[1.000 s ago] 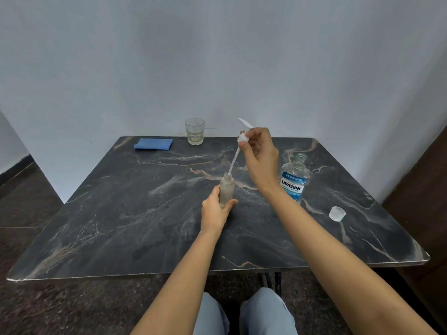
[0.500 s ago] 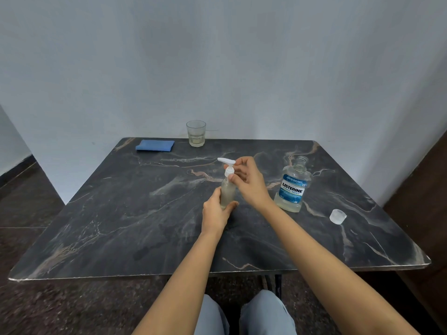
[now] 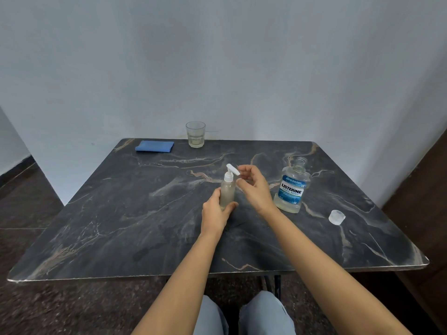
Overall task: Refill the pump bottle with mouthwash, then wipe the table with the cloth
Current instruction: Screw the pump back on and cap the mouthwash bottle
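A small frosted pump bottle [image 3: 227, 192] stands upright near the middle of the dark marble table [image 3: 121, 226], with its white pump head [image 3: 229, 172] seated on top. My left hand [image 3: 215, 211] grips the bottle's lower body. My right hand [image 3: 254, 187] hovers just right of the pump head; its fingers are apart, with the tips next to the nozzle. The open mouthwash bottle [image 3: 292, 189] stands to the right, holding a little pale liquid at the bottom. A folded blue cloth [image 3: 154, 146] lies at the far left edge.
The mouthwash cap [image 3: 336, 217] lies on the table to the right of the mouthwash bottle. A drinking glass [image 3: 195, 135] with a little liquid stands at the far edge by the wall. My knees show below the near table edge.
My right hand lowered the pump tube into the bottle, seated the pump head, then let go and drew slightly right. My left hand kept holding the bottle.
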The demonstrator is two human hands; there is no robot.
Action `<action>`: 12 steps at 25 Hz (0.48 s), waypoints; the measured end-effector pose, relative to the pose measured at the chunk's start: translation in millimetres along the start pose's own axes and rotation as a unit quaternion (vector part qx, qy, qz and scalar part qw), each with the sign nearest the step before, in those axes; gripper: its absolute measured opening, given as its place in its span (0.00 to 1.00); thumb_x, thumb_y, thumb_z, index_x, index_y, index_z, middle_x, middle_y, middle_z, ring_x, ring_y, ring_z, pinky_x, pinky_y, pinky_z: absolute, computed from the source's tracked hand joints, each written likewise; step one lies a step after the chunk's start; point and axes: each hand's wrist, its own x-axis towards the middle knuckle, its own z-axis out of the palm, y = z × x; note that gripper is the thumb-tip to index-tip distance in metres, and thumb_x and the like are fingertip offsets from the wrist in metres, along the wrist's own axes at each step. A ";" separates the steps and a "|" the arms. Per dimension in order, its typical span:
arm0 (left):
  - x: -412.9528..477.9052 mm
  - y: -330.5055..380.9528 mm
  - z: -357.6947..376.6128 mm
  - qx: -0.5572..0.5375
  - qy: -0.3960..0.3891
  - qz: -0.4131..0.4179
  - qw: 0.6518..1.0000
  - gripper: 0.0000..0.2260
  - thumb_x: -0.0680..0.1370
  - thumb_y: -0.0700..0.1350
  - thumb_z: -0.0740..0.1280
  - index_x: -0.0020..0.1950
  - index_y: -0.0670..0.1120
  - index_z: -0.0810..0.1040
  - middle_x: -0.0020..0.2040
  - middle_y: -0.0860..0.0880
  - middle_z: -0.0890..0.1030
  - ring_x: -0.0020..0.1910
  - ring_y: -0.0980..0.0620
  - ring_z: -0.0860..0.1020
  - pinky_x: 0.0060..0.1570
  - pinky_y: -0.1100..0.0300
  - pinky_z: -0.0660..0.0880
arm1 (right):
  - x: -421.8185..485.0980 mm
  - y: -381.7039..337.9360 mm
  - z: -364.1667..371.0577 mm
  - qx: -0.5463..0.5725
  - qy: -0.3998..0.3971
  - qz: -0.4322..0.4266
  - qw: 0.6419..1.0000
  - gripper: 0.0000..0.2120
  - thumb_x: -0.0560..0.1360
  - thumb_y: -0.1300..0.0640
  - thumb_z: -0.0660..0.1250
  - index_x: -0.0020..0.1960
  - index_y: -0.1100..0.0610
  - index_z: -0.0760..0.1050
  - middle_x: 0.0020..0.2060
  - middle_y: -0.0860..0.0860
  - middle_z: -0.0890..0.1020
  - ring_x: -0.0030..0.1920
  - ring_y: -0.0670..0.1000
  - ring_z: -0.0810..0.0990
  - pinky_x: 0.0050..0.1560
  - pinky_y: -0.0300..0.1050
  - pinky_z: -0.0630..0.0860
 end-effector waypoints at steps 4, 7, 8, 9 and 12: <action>-0.2 1.6 -1.6 -0.001 -0.006 -0.004 1.000 0.18 0.73 0.48 0.74 0.61 0.49 0.74 0.50 0.52 0.81 0.49 0.53 0.80 0.53 0.53 0.78 | -0.9 -4.1 5.6 0.042 -0.102 0.008 0.994 0.23 0.77 0.68 0.58 0.70 0.52 0.69 0.64 0.46 0.76 0.64 0.42 0.74 0.62 0.38 0.72; -0.7 3.5 -1.7 0.000 -0.004 -0.004 1.000 0.17 0.73 0.48 0.74 0.59 0.49 0.74 0.47 0.52 0.81 0.47 0.53 0.80 0.51 0.53 0.78 | -3.2 4.4 4.2 0.027 0.005 -0.025 0.999 0.12 0.77 0.63 0.62 0.59 0.55 0.76 0.51 0.48 0.84 0.54 0.43 0.81 0.57 0.44 0.77; -1.1 4.2 -1.8 0.004 -0.002 -0.004 1.000 0.17 0.73 0.48 0.74 0.58 0.49 0.74 0.46 0.53 0.81 0.45 0.53 0.79 0.50 0.53 0.78 | -3.2 7.1 2.2 0.023 0.050 -0.032 0.998 0.08 0.77 0.62 0.63 0.54 0.55 0.77 0.47 0.49 0.85 0.51 0.44 0.82 0.56 0.47 0.78; -1.3 4.4 -1.9 0.008 -0.001 -0.003 1.000 0.17 0.73 0.48 0.74 0.58 0.49 0.74 0.45 0.53 0.80 0.45 0.53 0.79 0.49 0.54 0.78 | -2.2 8.4 -0.1 0.015 0.081 -0.039 0.996 0.07 0.77 0.62 0.62 0.51 0.54 0.77 0.45 0.48 0.85 0.50 0.45 0.82 0.55 0.48 0.78; -1.2 4.1 -1.8 0.010 -0.002 -0.003 1.000 0.17 0.73 0.48 0.74 0.59 0.48 0.74 0.47 0.52 0.80 0.46 0.52 0.79 0.49 0.55 0.77 | 3.3 1.4 -4.8 -0.022 0.020 -0.041 0.999 0.14 0.78 0.66 0.59 0.60 0.53 0.75 0.57 0.47 0.81 0.60 0.45 0.77 0.63 0.47 0.74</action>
